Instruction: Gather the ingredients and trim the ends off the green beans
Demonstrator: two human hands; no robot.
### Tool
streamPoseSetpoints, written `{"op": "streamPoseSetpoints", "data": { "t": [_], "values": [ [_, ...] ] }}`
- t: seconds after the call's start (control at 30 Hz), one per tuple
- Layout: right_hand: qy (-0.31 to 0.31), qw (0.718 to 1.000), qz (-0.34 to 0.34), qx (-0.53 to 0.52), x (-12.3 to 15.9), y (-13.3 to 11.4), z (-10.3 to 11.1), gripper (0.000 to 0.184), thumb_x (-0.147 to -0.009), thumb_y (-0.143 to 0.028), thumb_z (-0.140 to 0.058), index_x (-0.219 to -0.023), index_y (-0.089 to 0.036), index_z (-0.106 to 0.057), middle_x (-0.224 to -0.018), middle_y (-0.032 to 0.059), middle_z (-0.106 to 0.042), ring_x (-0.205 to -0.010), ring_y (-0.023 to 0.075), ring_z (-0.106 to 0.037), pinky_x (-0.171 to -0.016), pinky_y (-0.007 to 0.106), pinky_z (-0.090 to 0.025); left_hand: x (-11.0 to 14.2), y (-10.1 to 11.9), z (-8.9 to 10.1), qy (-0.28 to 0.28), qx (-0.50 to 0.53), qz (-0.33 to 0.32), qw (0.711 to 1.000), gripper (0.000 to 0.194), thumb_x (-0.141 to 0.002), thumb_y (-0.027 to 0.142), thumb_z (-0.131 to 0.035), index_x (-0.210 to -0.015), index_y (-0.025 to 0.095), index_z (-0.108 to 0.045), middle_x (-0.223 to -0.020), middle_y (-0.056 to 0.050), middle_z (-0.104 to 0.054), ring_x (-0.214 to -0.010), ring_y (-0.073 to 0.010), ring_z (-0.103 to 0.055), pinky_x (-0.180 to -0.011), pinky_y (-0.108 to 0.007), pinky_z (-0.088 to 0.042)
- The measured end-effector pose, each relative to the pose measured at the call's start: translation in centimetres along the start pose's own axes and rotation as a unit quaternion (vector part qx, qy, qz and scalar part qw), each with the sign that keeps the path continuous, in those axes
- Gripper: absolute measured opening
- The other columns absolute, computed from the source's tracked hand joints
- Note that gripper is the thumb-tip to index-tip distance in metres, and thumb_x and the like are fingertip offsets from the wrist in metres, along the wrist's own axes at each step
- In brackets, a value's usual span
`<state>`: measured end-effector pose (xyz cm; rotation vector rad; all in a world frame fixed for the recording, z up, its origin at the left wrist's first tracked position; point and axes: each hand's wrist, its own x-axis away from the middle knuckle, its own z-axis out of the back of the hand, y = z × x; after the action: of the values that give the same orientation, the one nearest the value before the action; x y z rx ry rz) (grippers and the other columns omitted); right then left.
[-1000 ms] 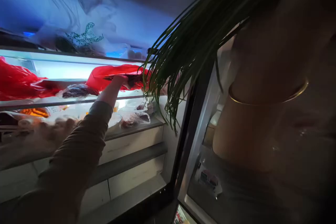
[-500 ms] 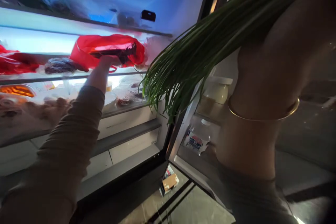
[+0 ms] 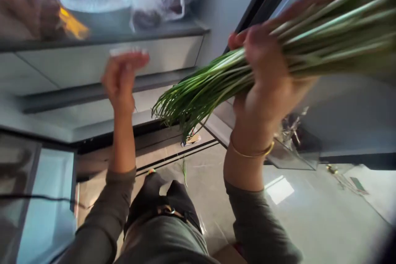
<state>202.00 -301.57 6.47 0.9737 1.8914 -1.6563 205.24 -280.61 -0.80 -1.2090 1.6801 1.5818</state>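
My right hand [image 3: 266, 70] is wrapped round a long bunch of garlic chives [image 3: 204, 82], its green tips hanging to the left and its pale stems running off to the upper right. To the left, my left hand [image 3: 121, 76] is in the air in front of the fridge's white drawers [image 3: 167, 53]. Its fingers are loosely bent and somewhat blurred, with nothing visible in them. A gold bangle [image 3: 252, 154] circles my right wrist.
Above the drawers, a fridge shelf [image 3: 148, 35] bears plastic bags [image 3: 154, 0] and a bowl [image 3: 95, 2]. The open fridge door stands at right. A few green strands [image 3: 185, 169] and a small box [image 3: 194, 137] lie on the tiled floor [image 3: 210, 189].
My left hand has come away from the red bag on the shelf and is now lower, without it. The chives are still in my right hand. The view has tilted down.
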Motion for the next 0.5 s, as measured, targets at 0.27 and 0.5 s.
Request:
{"op": "streamPoseSetpoints", "data": {
  "t": [0.27, 0.5],
  "values": [
    [-0.106, 0.965, -0.234, 0.049, 15.8, 6.4, 9.1, 0.023, -0.077, -0.039, -0.069, -0.084, -0.026, -0.051, -0.079, -0.0017, -0.06, -0.079, 0.0175, -0.064, -0.088, 0.04, -0.055, 36.8, -1.1, -1.0, 0.123, -0.187, 0.411, 0.884, 0.03, -0.09, 0.045, -0.057, -0.103, 0.019, -0.063, -0.105, -0.009, -0.071, -0.101, -0.0218, -0.067, -0.093, -0.037, -0.053],
    [-0.165, 0.916, -0.337, 0.144, 33.8, 18.2, 22.7, 0.022, -0.072, -0.037, -0.069, -0.087, -0.025, -0.058, -0.086, 0.0049, -0.069, -0.082, 0.0219, -0.066, -0.082, 0.039, -0.053, 63.8, -5.3, -4.6, -0.073, -0.467, 0.523, 0.709, 0.037, -0.082, 0.006, -0.043, -0.113, 0.017, -0.059, -0.114, -0.013, -0.064, -0.113, -0.026, -0.057, -0.101, -0.043, -0.045]
  ]
}}
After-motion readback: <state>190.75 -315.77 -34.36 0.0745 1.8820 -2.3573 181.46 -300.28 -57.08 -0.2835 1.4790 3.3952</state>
